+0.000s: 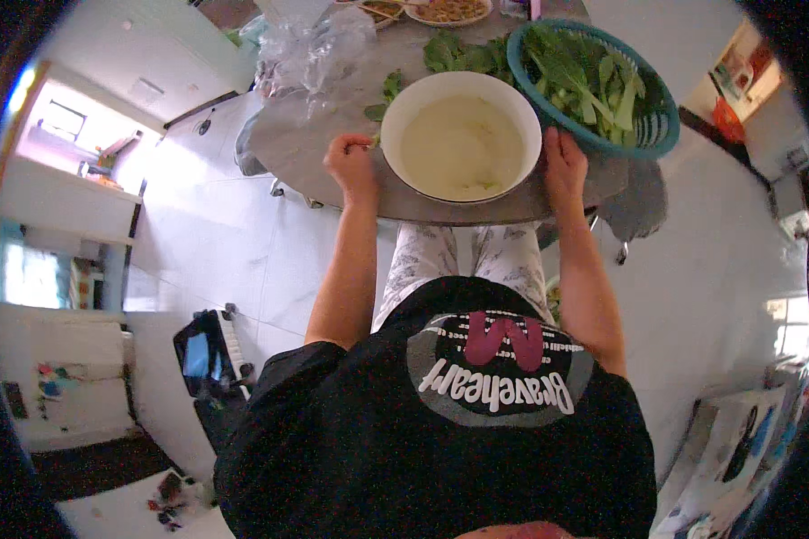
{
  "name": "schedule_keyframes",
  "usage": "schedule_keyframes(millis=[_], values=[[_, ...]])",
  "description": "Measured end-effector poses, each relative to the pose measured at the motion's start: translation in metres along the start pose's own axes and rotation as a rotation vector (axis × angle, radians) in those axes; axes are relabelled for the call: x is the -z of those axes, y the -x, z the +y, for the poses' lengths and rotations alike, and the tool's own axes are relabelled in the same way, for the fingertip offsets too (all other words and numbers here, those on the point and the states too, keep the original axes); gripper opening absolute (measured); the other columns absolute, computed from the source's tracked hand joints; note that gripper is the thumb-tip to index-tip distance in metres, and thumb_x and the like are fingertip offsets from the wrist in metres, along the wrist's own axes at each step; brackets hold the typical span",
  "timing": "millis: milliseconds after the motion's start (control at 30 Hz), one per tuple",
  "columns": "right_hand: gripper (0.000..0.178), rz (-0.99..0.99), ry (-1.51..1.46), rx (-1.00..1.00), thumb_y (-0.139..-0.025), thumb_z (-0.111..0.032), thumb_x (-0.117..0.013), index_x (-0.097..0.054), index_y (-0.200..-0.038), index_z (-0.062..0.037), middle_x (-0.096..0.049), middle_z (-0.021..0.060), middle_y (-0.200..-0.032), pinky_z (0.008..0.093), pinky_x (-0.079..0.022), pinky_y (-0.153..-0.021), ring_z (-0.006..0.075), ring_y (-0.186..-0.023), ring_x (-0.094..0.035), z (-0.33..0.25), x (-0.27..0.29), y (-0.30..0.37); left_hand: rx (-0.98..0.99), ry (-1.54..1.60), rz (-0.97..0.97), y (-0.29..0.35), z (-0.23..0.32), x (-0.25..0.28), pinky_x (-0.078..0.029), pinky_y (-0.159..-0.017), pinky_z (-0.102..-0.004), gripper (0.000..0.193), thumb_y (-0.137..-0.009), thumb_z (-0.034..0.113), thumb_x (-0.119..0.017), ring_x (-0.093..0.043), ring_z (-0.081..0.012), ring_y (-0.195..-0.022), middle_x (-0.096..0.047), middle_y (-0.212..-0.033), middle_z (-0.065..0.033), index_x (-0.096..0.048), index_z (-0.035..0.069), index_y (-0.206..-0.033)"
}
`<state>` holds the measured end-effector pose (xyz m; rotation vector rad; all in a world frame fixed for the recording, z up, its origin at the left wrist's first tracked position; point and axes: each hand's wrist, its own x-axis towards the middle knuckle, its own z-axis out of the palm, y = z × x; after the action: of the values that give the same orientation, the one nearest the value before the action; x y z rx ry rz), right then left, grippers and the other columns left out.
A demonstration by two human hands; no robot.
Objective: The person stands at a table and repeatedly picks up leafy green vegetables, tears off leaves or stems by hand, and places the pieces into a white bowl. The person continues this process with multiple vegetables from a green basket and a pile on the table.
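A white basin [394, 144] with a thin dark rim stands at the table's near edge. It holds cloudy, pale water with a few green bits afloat. My left hand [351, 168] is closed at the basin's left side, its fingertips by the wall. Opposite it, my right hand [564, 168] grips the basin's right side, the fingers partly hidden behind the rim. Touching or very near that hand is a teal plastic basket [593, 139] heaped with leafy greens [593, 81]. More loose leaves [463, 54] lie on the table behind the basin.
Crumpled clear plastic bags [315, 58] cover the back left of the grey table [301, 148]. Plates of food [449, 11] stand at the far edge. Stools [638, 202] are tucked under the table. On the floor to the left sits an open black case [208, 350].
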<state>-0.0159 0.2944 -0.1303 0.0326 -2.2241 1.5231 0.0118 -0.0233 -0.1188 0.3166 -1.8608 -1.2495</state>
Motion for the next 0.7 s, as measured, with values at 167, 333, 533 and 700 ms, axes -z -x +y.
schedule_keyframes(millis=[167,333,533,700], values=[[0.032,0.036,0.023,0.054,-0.093,-0.029,-0.054,-0.064,-0.088,0.0011,-0.064,0.0180,-0.078,0.0389,-0.045,-0.063,0.0284,-0.065,-0.057,-0.003,0.004,-0.005,0.034,-0.018,-0.019,0.005,0.001,-0.008,-0.048,-0.064,-0.0311,0.019,-0.074,-0.006,-0.049,-0.062,-0.0202,-0.068,-0.065,-0.074,-0.0110,-0.065,0.002,-0.079],[0.031,-0.039,-0.032,0.000,-0.095,-0.027,-0.053,-0.062,-0.087,0.0015,-0.057,0.0004,-0.075,0.0275,-0.041,-0.063,0.0097,-0.068,-0.046,0.008,0.003,-0.007,0.024,-0.041,-0.011,0.011,-0.010,-0.011,-0.050,-0.070,-0.0352,0.015,-0.076,-0.003,-0.052,-0.064,-0.0274,-0.076,-0.066,-0.080,-0.0134,-0.064,0.004,-0.083],[0.031,-0.057,-0.102,-0.019,-0.096,-0.026,-0.052,-0.064,-0.091,0.0026,-0.063,0.0031,-0.082,0.0284,-0.045,-0.070,0.0118,-0.074,-0.053,-0.006,0.003,0.000,0.016,-0.064,-0.008,0.013,-0.009,-0.007,-0.050,-0.074,-0.0365,0.016,-0.077,-0.002,-0.055,-0.063,-0.0289,-0.081,-0.065,-0.084,-0.0131,-0.063,0.006,-0.088],[0.031,-0.032,-0.101,-0.052,-0.096,-0.025,-0.052,-0.063,-0.091,0.0032,-0.065,0.0038,-0.084,0.0290,-0.046,-0.070,0.0116,-0.075,-0.054,-0.016,0.001,0.001,-0.030,-0.229,-0.036,0.015,-0.006,-0.014,-0.047,-0.082,-0.0408,0.025,-0.075,-0.001,-0.056,-0.055,-0.0328,-0.099,-0.060,-0.100,-0.0137,-0.062,0.008,-0.097]])
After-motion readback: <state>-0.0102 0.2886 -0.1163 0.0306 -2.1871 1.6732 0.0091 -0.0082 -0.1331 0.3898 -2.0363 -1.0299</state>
